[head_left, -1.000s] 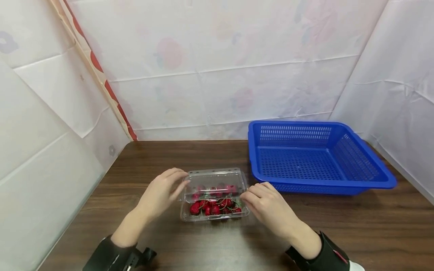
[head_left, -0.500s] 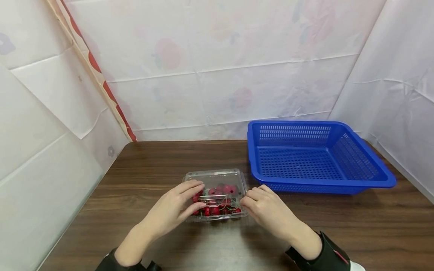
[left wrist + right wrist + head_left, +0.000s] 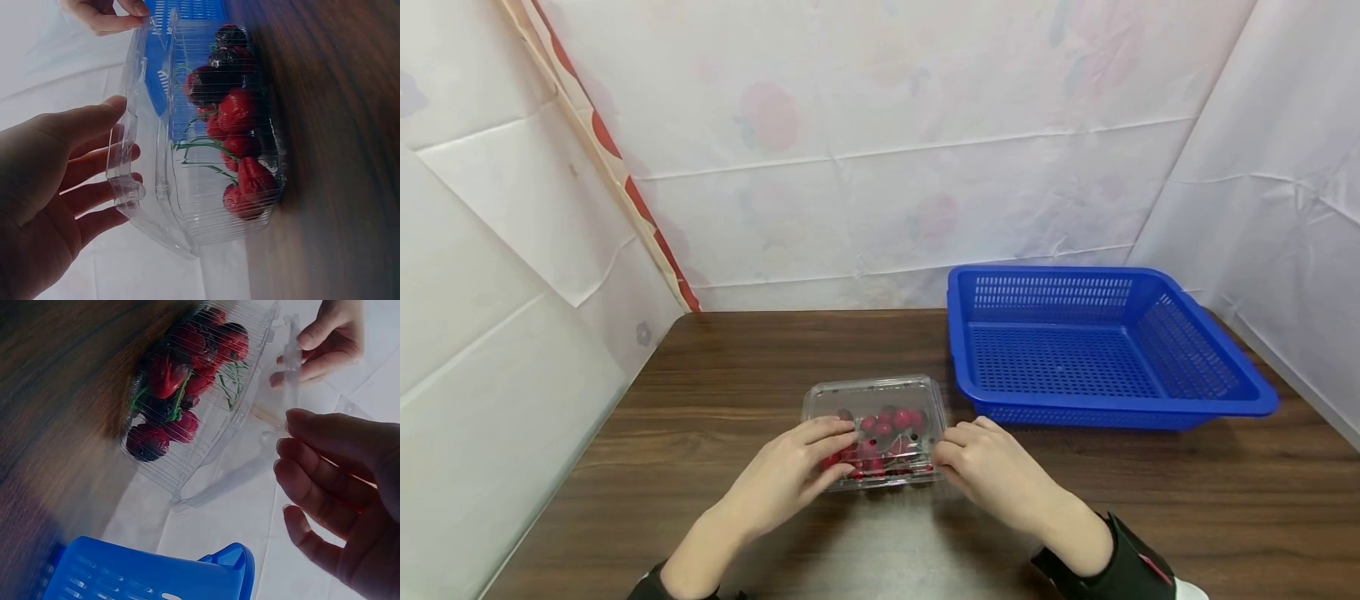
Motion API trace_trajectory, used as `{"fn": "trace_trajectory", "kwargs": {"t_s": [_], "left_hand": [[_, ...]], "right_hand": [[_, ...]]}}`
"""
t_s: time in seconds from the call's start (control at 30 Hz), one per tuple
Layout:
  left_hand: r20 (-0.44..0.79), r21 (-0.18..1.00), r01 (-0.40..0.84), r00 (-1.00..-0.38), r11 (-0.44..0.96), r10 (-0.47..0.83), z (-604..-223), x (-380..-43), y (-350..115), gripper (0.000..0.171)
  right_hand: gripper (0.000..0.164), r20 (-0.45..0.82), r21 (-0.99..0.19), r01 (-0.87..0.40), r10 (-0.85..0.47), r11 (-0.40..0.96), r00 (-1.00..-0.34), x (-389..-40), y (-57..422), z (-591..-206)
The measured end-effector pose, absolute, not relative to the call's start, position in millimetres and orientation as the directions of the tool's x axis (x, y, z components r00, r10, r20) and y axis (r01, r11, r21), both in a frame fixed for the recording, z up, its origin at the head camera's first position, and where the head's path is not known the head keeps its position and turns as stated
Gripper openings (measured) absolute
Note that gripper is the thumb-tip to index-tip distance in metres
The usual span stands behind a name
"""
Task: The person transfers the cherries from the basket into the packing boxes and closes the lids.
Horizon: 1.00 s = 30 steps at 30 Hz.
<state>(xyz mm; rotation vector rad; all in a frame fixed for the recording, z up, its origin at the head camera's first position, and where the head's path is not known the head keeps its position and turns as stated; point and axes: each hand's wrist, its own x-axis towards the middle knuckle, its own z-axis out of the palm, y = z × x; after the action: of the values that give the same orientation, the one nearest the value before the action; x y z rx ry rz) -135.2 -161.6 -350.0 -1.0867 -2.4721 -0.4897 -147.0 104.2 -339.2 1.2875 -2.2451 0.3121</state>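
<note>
A clear plastic clamshell box of red cherries with green stems stands on the table. Its hinged lid tilts down over the fruit, with a gap still showing at the front in both wrist views. My left hand holds the lid's front left part, thumb at the front edge and fingers on the far side. At the right front corner, my right hand pinches the lid between thumb and forefinger. The right wrist view shows those fingertips right at the lid's edge.
A blue perforated plastic basket stands to the right, close behind my right hand. The brown wooden table backs onto white patterned sheeting, which also hangs along the left and right sides.
The lid has come down and forward over the cherries. My left hand has moved right and slightly toward me, from the lid's left side to its front; the right hand has barely moved.
</note>
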Motion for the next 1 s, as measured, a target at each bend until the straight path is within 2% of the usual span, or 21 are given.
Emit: {"fn": "trace_trajectory", "kwargs": {"t_s": [0.07,0.13,0.27,0.4,0.57,0.8,1.0], "left_hand": [[0.486,0.153,0.758,-0.616,0.634,0.62,-352,-135,-162,0.031],[0.489,0.148,0.763,-0.61,0.629,0.624,-353,-136,-163,0.03],[0.496,0.142,0.769,-0.6,0.623,0.628,-355,-136,-163,0.028],[0.498,0.141,0.772,-0.597,0.62,0.63,-355,-136,-163,0.027],[0.495,0.145,0.77,-0.601,0.622,0.628,-356,-136,-163,0.026],[0.488,0.163,0.763,-0.613,0.625,0.621,-357,-135,-163,0.025],[0.484,0.171,0.762,-0.617,0.624,0.621,-357,-135,-162,0.025]], "right_hand": [[0.013,0.54,-0.018,-0.834,-0.697,0.551,-0.472,-146,104,-338],[0.011,0.521,-0.135,-0.794,-0.639,0.593,-0.566,-143,105,-336],[0.007,0.437,-0.342,-0.662,-0.511,0.666,-0.74,-141,106,-331],[0.007,0.341,-0.461,-0.563,-0.449,0.686,-0.826,-142,108,-330],[0.015,0.229,-0.579,-0.487,-0.443,0.654,-0.867,-147,111,-330],[0.036,0.011,-0.81,-0.298,-0.495,0.505,-0.869,-157,116,-336],[0.039,-0.069,-0.88,-0.185,-0.503,0.438,-0.861,-163,117,-343]]}}
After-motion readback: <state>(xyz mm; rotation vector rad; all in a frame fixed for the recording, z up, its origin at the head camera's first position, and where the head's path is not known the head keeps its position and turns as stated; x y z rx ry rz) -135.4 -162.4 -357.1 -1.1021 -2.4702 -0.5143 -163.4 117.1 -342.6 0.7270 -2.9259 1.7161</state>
